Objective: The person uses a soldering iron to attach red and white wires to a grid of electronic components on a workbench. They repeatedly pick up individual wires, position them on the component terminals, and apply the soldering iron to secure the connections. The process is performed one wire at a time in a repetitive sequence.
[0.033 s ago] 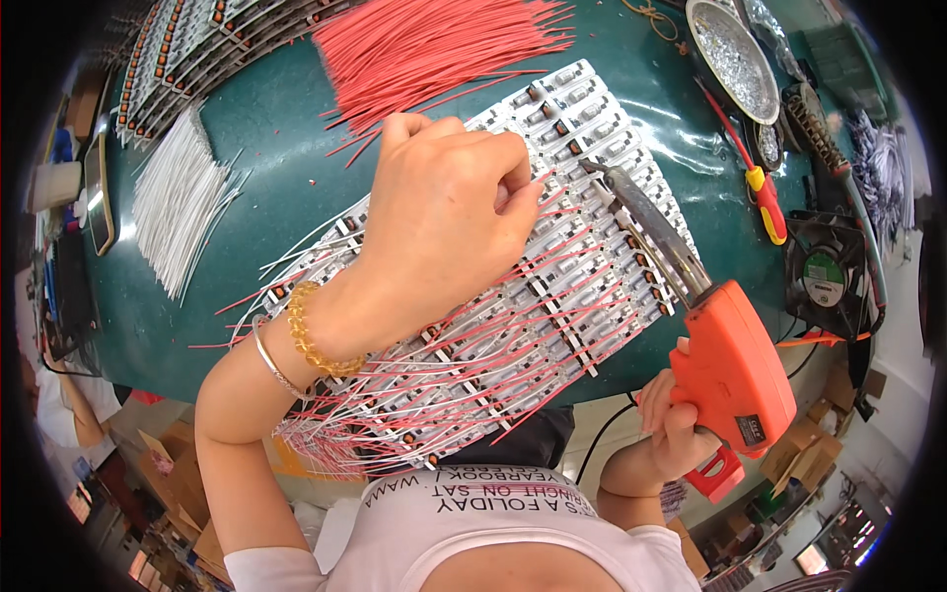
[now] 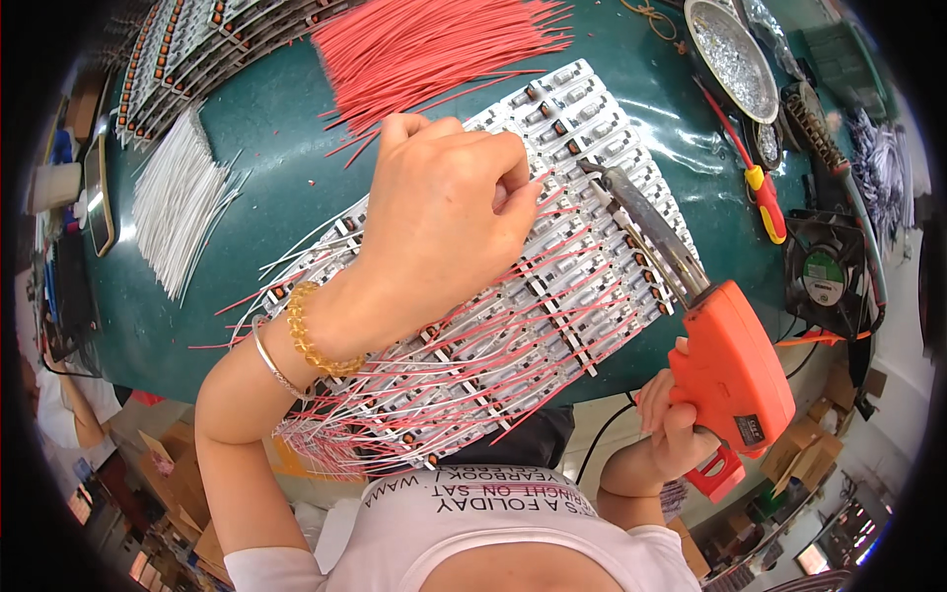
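My right hand is wrapped round the handle of an orange soldering gun. Its dark tip reaches over a panel of small circuit boards, close to the fingers of my left hand. That hand is closed in a pinch above the panel, and the end of a red wire sticks out from its fingertips toward the iron's tip. Many red and white wires trail from the rows of boards nearer to me. The left palm and wrist hide part of the panel.
Bundles of red wires and white wires lie on the green table. Stacked board panels stand far left. To the right are a metal dish, a red-yellow screwdriver, a second iron and a small fan.
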`<state>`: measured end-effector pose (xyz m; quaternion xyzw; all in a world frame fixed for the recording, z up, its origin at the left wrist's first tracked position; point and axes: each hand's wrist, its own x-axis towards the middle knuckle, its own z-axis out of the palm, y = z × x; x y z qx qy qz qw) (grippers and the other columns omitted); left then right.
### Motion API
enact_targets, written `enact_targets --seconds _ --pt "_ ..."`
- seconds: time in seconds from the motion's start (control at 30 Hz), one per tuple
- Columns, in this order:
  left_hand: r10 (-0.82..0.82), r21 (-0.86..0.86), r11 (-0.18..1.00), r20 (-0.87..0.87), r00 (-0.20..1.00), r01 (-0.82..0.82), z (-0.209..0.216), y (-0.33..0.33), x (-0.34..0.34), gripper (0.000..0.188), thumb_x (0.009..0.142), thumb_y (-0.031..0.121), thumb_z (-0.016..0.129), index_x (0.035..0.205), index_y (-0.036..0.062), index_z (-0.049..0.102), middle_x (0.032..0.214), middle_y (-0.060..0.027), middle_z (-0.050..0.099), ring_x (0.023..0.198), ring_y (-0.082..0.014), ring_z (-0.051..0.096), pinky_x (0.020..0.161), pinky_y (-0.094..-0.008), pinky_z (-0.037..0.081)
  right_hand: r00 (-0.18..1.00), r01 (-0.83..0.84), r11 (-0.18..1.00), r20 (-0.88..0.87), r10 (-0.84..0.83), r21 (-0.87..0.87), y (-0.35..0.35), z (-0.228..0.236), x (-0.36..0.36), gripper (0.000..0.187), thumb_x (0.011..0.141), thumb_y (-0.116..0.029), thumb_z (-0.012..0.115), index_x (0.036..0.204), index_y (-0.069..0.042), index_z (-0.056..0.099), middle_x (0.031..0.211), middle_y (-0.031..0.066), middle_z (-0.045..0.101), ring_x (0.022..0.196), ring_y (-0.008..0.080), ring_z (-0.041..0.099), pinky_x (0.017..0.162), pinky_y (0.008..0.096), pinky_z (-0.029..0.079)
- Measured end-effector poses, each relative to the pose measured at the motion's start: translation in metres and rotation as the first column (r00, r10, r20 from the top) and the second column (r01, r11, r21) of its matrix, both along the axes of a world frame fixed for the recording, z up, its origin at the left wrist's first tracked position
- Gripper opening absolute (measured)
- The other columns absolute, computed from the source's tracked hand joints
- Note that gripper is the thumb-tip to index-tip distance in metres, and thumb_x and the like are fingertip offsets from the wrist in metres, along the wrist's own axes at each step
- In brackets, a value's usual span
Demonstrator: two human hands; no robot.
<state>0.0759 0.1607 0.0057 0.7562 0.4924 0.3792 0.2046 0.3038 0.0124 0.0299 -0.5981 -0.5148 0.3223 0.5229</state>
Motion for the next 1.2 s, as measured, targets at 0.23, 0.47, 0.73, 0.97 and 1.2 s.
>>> enact_targets --seconds 0.23,0.47,0.73,0.97,1.2 --pt "0.03 0.083 0.996 0.006 1.0 -0.03 -0.002 0.0 0.001 0.01 0.074 0.011 0.073 0.073 0.0081 0.063 0.07 -0.0013 0.058 0.066 -0.0192 0.05 0.073 -0.0339 0.033 0.997 -0.073 0.997 0.002 0.073 -0.008 -0.002 0.0 0.005 0.071 0.088 -0.042 0.067 0.123 0.016 0.044 0.051 0.0001 0.046 0.039 0.0082 0.041 0.041 0.0216 0.035" --pt "-0.016 0.124 0.992 -0.088 0.996 0.027 0.0 -0.007 0.006 0.01 0.073 0.01 0.074 0.077 0.0077 0.065 0.08 -0.0029 0.055 0.08 -0.0222 0.05 0.075 -0.0348 0.033 0.993 -0.112 0.994 0.028 0.111 0.004 -0.009 -0.005 0.014 0.064 0.09 -0.039 0.065 0.12 0.015 0.046 0.051 0.0004 0.046 0.04 0.0085 0.041 0.042 0.022 0.036" --pt "-0.005 0.094 0.996 -0.056 0.998 0.01 -0.002 -0.004 0.009 0.007 0.075 0.009 0.071 0.075 0.0087 0.064 0.076 -0.001 0.055 0.078 -0.0196 0.05 0.075 -0.0346 0.033 0.998 -0.062 0.998 -0.008 0.062 -0.027 -0.015 -0.009 0.015 0.054 0.089 -0.034 0.067 0.112 0.011 0.047 0.053 0.0029 0.047 0.04 0.0098 0.043 0.041 0.0227 0.037" --pt "-0.014 0.088 0.996 -0.051 0.999 0.018 -0.004 -0.004 0.01 0.006 0.075 0.01 0.071 0.074 0.0093 0.065 0.075 -0.0005 0.055 0.076 -0.0193 0.05 0.074 -0.0346 0.033 0.996 -0.031 1.0 0.078 0.031 -0.006 -0.017 -0.008 0.014 0.057 0.088 -0.035 0.068 0.114 0.012 0.047 0.052 0.0027 0.047 0.04 0.01 0.042 0.041 0.0229 0.037" --pt "-0.006 0.097 0.995 -0.063 0.998 0.012 -0.004 -0.007 0.007 0.008 0.075 0.011 0.073 0.075 0.009 0.065 0.077 -0.0011 0.056 0.078 -0.0206 0.051 0.075 -0.0359 0.034 0.993 -0.061 0.998 0.102 0.058 0.023 -0.018 -0.011 0.018 0.067 0.087 -0.04 0.068 0.12 0.014 0.045 0.051 0.0008 0.046 0.04 0.0086 0.042 0.042 0.022 0.036"
